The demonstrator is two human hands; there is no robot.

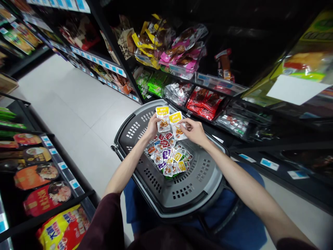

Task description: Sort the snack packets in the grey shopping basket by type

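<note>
Packets [166, 152] are already heaped inside the basket [201, 152], while above it a yellow-topped sachet [163, 119] is pinched by the left hand [151, 127] and a matching pouch [176, 125] by the right hand [194, 131], neither set down.

Smooth grey plastic with a slight sheen is being shown by the basket [165, 199]. On the yellow-and-white sachets [163, 119] and the small sachets [166, 154], light is being reflected by a glossy, film-like surface. Clear, shiny plastic is being seen in the shelf bin [215, 84]. A matt, paper-like finish is being presented by the white card [296, 89]. Matt cloth is being seen in the blue trousers [252, 215] and the dark sleeve [109, 217]. By the pale floor [59, 90], a smooth finish is being shown.
</note>
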